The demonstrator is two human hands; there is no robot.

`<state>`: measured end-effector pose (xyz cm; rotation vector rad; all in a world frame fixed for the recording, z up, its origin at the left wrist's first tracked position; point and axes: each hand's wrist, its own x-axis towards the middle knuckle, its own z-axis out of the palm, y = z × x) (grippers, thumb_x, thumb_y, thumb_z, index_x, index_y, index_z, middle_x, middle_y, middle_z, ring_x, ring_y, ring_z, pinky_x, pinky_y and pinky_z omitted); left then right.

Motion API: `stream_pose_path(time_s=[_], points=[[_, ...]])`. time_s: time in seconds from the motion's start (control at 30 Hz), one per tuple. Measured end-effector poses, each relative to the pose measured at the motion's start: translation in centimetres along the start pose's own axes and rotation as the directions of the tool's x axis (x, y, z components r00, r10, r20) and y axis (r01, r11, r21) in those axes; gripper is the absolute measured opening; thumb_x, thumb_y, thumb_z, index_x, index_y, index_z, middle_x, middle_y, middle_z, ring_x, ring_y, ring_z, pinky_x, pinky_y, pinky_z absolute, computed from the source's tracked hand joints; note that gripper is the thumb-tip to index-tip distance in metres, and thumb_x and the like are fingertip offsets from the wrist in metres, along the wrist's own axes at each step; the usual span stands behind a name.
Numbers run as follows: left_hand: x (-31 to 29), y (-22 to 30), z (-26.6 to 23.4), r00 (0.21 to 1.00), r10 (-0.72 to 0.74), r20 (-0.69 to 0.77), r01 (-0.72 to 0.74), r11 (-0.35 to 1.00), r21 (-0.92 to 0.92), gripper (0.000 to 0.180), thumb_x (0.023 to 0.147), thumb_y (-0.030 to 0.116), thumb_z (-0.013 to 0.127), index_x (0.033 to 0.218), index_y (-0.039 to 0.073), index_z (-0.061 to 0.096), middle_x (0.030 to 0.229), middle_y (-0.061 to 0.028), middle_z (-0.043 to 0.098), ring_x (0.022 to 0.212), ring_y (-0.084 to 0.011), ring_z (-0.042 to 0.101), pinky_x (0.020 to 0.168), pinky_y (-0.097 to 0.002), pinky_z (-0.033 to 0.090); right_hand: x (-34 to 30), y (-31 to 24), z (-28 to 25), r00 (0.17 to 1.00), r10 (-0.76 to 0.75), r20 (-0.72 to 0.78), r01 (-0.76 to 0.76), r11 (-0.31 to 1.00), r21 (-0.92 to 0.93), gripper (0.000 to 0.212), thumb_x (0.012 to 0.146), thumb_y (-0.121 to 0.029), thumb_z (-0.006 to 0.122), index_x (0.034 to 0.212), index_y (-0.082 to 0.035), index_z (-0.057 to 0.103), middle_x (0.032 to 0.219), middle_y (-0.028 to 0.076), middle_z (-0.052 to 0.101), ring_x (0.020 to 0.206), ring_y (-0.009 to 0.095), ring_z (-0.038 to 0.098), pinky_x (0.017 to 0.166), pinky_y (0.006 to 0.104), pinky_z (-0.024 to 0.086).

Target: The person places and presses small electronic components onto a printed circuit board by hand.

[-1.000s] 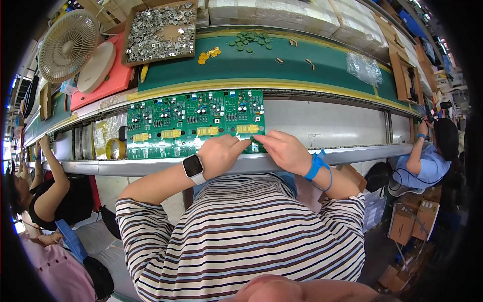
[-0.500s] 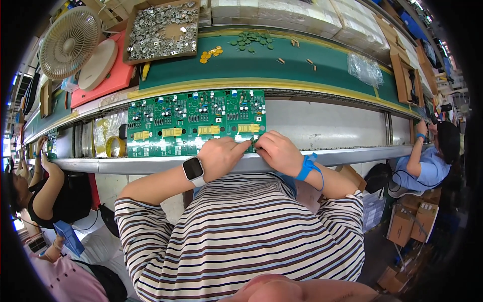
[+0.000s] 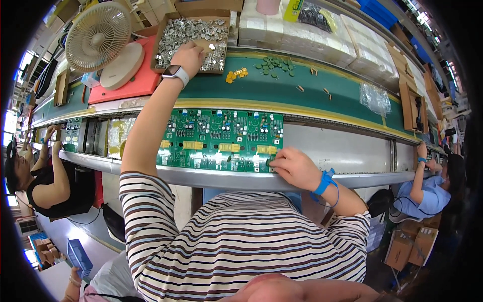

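Note:
My left hand [image 3: 188,59], a watch on its wrist, reaches into a shallow cardboard box [image 3: 162,48] of small silvery metal parts [image 3: 193,29]. Its fingertips are hidden behind the hand, among the parts. At the right end of a green circuit board panel [image 3: 211,133], my right hand [image 3: 297,168] has thumb and fingers pinched together at the near corner. What lies in the pinch is too small to make out; something dark green shows by the fingertips. The panel carries several yellow blocks [image 3: 229,147] and small upright components, and lies along the rail in front of me.
Behind the panel, a green bench strip [image 3: 251,90] holds yellow discs [image 3: 236,75], green discs [image 3: 275,66] and a clear plastic bag [image 3: 375,99]. A fan [image 3: 98,36] stands at far left. White foam blocks [image 3: 302,43] line the back. Other people work at both sides.
My left hand has left the panel's near edge and moved up and left into the box of metal parts. My right hand stays at the panel's right corner. The whole view has shifted.

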<state>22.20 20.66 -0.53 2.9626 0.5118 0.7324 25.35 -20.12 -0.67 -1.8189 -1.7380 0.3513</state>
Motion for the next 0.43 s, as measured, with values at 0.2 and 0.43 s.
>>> stream_pose_path(time_s=[0.2, 0.43], points=[[1.9, -1.8, 2.4, 0.985, -0.012, 0.17, -0.034, 0.963, 0.266, 0.021, 0.082, 0.019, 0.054, 0.083, 0.004, 0.067, 0.093, -0.0139, 0.062, 0.09, -0.0313, 0.058, 0.078, -0.0411, 0.049, 11.2, 2.5, -3.0, 0.979, -0.187, -0.076, 0.168, 0.965, -0.203, 0.015, 0.075, -0.008, 0.063, 0.089, -0.004, 0.062, 0.084, 0.01, 0.056, 0.081, 0.028, 0.053, 0.072, 0.0363, 0.045], [1.3, -0.8, 0.7, 0.998, 0.056, 0.029, -0.059, 0.992, 0.112, 0.017, 0.078, 0.02, 0.06, 0.085, 0.005, 0.065, 0.085, -0.0174, 0.064, 0.086, -0.0327, 0.06, 0.077, -0.0404, 0.049, 29.1, 7.8, -0.3, 0.953, -0.246, -0.178, 0.111, 0.828, -0.549, 0.014, 0.074, -0.012, 0.06, 0.087, -0.007, 0.063, 0.086, 0.01, 0.058, 0.088, 0.029, 0.054, 0.078, 0.0373, 0.046]])
